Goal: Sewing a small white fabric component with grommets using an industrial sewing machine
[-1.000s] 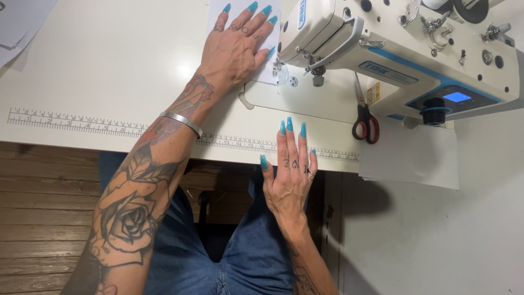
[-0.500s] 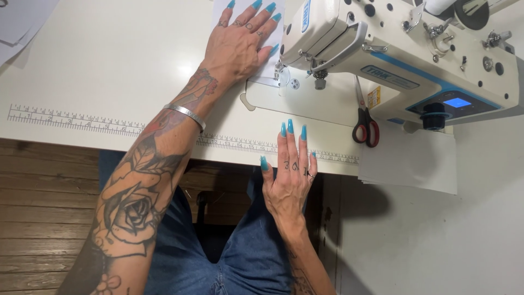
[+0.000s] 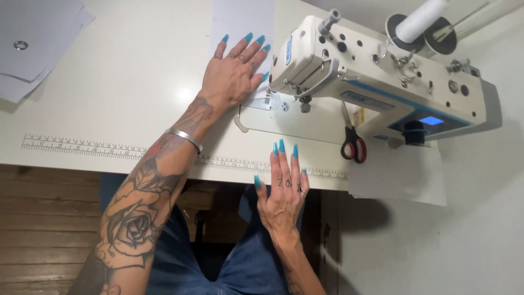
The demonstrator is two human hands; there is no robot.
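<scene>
My left hand (image 3: 233,74) lies flat, fingers spread, on a pale strip of fabric (image 3: 240,22) just left of the needle of a white sewing machine (image 3: 376,82). My right hand (image 3: 283,191) rests open at the table's front edge, fingertips on the tabletop beside the printed ruler strip (image 3: 109,147). It holds nothing. Both hands have long turquoise nails. A silver bangle sits on my left wrist.
Red-handled scissors (image 3: 353,146) lie by the machine base. White sheets (image 3: 401,175) overhang the front right table edge. More pale pieces (image 3: 33,49), one with a metal eyelet, lie at the far left. A white thread cone (image 3: 420,19) stands behind the machine. My jeans-clad legs are below.
The view has shifted slightly; both hands stay in the same places, the left on the fabric and the right at the table edge.
</scene>
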